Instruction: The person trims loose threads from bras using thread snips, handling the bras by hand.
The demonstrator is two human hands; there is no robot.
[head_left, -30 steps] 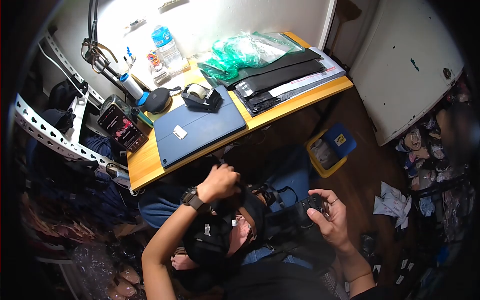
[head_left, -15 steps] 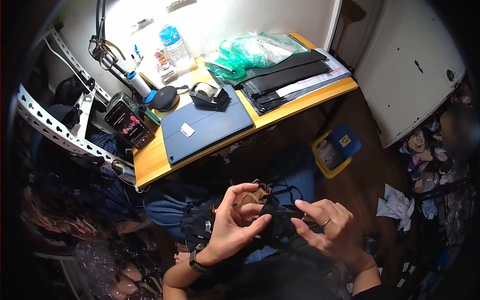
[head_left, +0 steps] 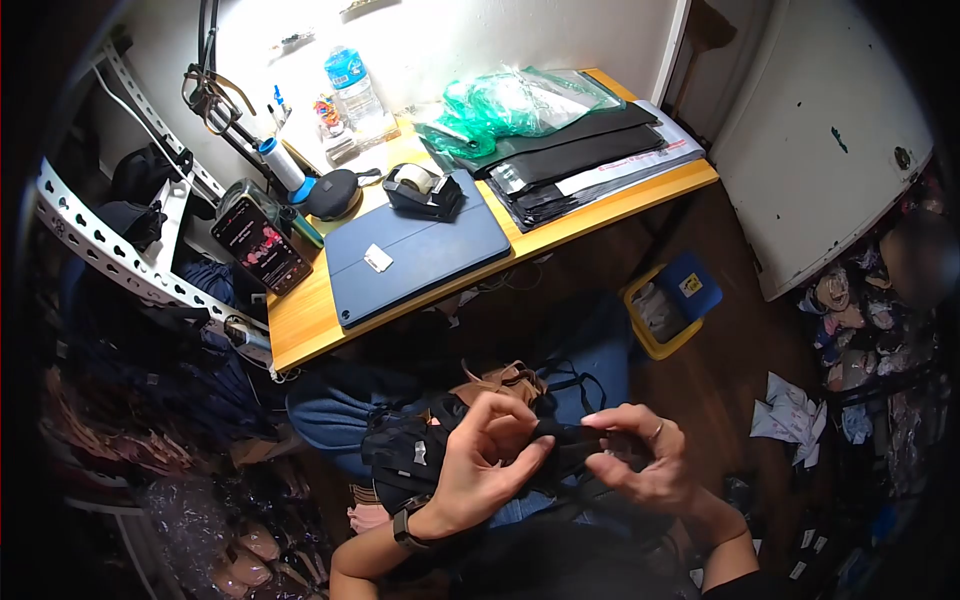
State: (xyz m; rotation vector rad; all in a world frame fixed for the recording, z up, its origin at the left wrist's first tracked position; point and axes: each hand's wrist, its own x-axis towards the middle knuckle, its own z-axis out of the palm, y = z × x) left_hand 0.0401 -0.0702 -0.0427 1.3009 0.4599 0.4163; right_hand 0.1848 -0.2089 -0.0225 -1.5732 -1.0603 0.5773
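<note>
Over my lap, my left hand (head_left: 485, 468) pinches a black fabric band (head_left: 562, 438) between thumb and bent fingers. On the other side, my right hand (head_left: 655, 462) has its fingertips at the band's right end, curled around it; the exact grip there is dark and partly hidden. A ring is on that hand and a dark watch (head_left: 403, 528) is on my left wrist. Beneath the hands, black garments (head_left: 395, 452) and a tan strappy piece (head_left: 508, 380) rest on my jeans (head_left: 330, 405). A thin black strap (head_left: 590, 385) loops beside them.
Ahead is a wooden desk (head_left: 300, 345) with a blue tablet case (head_left: 420, 255), tape dispenser (head_left: 425, 192), phone (head_left: 262, 245) and black plastic bags (head_left: 575, 155). A yellow-rimmed bin (head_left: 660, 345) stands on the floor. Bagged garments (head_left: 250, 560) lie at left; a metal rack (head_left: 120, 255) borders the desk.
My right hand has shifted slightly left and its fingers have changed position on the black band. The band looks more bunched between my hands. More of the tan piece shows behind my left hand.
</note>
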